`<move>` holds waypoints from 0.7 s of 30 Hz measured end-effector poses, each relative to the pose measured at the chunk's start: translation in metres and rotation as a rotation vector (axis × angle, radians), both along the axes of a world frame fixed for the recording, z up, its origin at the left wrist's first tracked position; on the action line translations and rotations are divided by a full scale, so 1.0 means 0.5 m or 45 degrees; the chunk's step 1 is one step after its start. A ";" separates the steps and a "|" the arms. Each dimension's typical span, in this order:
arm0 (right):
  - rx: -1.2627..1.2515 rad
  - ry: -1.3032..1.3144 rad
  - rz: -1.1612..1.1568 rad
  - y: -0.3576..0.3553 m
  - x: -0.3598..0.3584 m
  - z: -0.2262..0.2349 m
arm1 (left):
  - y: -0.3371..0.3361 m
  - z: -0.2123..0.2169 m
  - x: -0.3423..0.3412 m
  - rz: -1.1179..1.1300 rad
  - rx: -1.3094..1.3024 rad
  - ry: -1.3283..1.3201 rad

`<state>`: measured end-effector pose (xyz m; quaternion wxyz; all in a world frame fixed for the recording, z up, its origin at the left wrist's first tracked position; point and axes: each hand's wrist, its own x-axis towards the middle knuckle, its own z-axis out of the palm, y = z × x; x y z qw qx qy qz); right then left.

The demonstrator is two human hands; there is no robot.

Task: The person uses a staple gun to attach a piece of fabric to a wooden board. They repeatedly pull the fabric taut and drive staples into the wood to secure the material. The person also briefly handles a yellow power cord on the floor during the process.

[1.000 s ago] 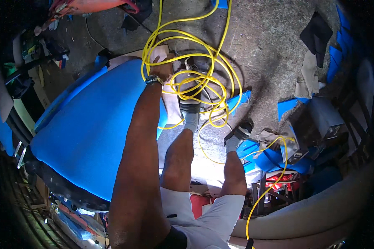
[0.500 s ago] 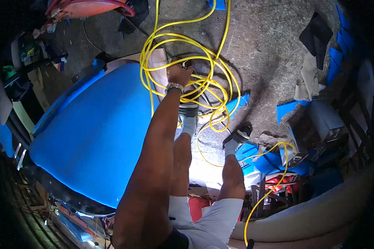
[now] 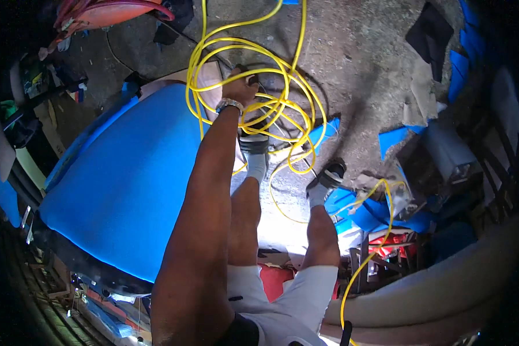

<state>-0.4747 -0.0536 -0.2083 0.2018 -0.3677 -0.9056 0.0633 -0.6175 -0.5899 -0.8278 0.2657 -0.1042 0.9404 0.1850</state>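
Rough grey concrete floor (image 3: 357,69) spreads under the person, strewn with scraps of blue sheet (image 3: 393,140) and dark rags toward the right. On the person's left lies a large blue foam slab (image 3: 121,184), its upper edge close to the reaching arm.

One hand (image 3: 240,89), wearing a metal wristwatch (image 3: 229,105), reaches down to the floor and is closed on the yellow cable (image 3: 282,109); the grip is clamped around one or more strands where several loops cross. Which hand it is reads as the left, since the arm comes in on the left of the body. The other hand is out of sight.

That cable lies in loose tangled coils on the floor just ahead of the person's feet, with loops passing around the left sandal (image 3: 254,144) and trailing near the right sandal (image 3: 327,176). One strand runs up out of the top of the view, another snakes off to the lower right past a red stool frame (image 3: 389,245).

A pale curved wall or tub edge (image 3: 444,294) closes off the lower right. Cluttered shelves and tools crowd the far left edge.
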 end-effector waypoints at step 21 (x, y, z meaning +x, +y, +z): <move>0.359 -0.424 -0.018 0.123 0.104 0.046 | -0.074 -0.037 -0.161 0.349 -0.033 -0.009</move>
